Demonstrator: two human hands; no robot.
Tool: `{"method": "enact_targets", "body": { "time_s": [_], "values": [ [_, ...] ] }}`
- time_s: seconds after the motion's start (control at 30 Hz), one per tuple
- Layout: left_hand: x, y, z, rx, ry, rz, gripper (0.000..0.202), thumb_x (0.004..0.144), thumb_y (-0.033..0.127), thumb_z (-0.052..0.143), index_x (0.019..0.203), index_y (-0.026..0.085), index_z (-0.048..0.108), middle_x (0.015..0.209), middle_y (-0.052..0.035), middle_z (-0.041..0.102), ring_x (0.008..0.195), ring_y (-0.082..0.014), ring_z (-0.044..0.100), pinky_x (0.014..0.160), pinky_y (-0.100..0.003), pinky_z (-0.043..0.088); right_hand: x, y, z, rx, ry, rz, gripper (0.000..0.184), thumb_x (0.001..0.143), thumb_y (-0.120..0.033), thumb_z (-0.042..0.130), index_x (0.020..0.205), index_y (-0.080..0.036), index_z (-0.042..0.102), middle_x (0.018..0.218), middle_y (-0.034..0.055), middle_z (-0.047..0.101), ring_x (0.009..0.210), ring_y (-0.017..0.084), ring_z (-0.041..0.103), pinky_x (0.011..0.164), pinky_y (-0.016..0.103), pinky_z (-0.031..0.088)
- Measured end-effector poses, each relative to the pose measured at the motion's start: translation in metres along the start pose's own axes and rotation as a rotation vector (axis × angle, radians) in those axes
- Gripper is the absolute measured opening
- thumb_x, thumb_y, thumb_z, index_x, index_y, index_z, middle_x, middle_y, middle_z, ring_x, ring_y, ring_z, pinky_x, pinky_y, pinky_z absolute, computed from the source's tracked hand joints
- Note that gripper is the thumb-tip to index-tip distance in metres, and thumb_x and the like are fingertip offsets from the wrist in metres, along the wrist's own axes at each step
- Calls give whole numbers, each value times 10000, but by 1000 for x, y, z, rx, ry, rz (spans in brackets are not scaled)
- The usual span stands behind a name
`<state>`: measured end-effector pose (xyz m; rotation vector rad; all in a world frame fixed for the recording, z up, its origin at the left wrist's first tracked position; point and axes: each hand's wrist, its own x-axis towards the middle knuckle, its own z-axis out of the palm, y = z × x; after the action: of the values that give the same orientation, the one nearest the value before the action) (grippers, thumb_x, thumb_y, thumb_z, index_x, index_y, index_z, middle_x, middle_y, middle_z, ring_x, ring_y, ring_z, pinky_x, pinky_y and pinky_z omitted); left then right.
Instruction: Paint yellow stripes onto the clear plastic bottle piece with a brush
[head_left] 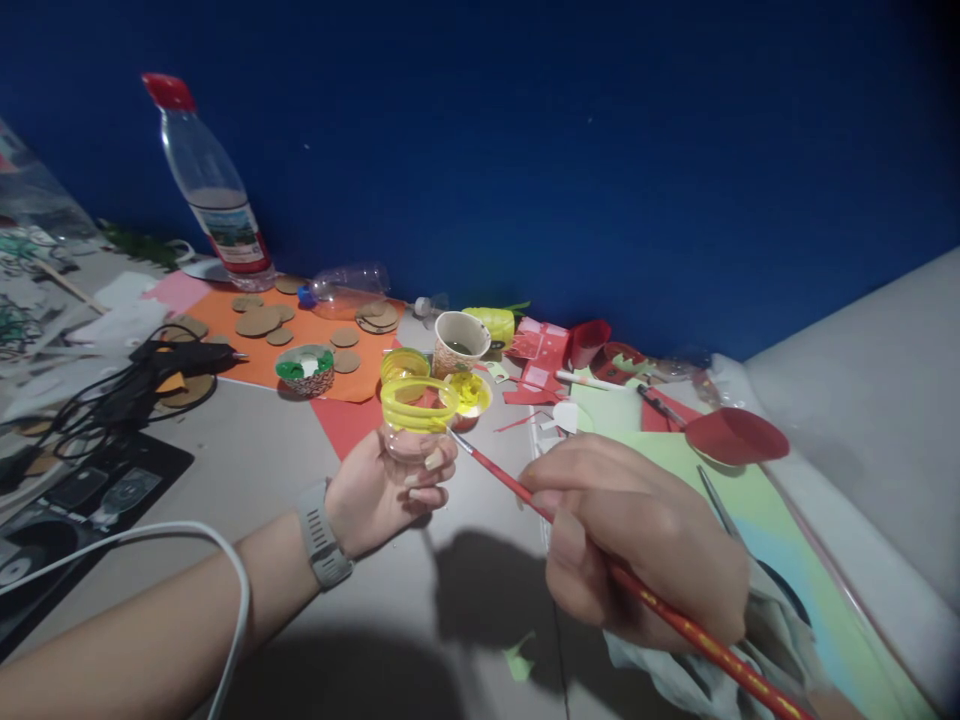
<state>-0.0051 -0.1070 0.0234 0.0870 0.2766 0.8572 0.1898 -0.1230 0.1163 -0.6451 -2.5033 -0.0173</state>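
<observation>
My left hand (397, 490), with a grey band at the wrist, is closed around a small clear plastic cup (409, 440) whose upper part is coated in yellow paint. In my right hand (637, 530) is a red paintbrush (510, 480), pinched near the middle of its handle. Its tip touches or almost touches the yellow band on the cup's right side. Just behind stands a small bowl of yellow paint (471, 393). Another yellow-coated clear piece (405, 365) sits beside it, partly hidden by the held cup. A paper cup (460, 345) with dark liquid is behind them.
A green paint bowl (306, 372) and cardboard discs (259, 321) lie on orange paper (217, 350). At left are a tall bottle (225, 220), a glue gun (187, 352) and a white cable (180, 527). Scissors (720, 500) and a red oval piece (739, 436) lie at right.
</observation>
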Motion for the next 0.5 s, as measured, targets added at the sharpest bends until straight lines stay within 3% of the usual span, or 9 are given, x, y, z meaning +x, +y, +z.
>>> {"method": "enact_targets", "body": {
  "time_s": [0.17, 0.5],
  "values": [
    [0, 0, 0, 17, 0, -18, 290, 858, 103, 338, 987, 83, 596, 646, -28, 480, 503, -74, 408, 444, -147, 348, 0, -4, -1, 6, 29, 13, 187, 735, -58, 481, 677, -218, 403, 640, 5, 595, 528, 103, 473, 441, 254, 399],
    [-2, 0, 0, 44, -32, -22, 300, 845, 88, 309, 868, 81, 608, 603, -29, 477, 482, -68, 422, 438, -138, 380, 1, -12, 0, 34, 102, 52, 159, 770, -66, 475, 693, -205, 468, 650, 20, 618, 576, 120, 533, 551, 260, 496]
  ]
}}
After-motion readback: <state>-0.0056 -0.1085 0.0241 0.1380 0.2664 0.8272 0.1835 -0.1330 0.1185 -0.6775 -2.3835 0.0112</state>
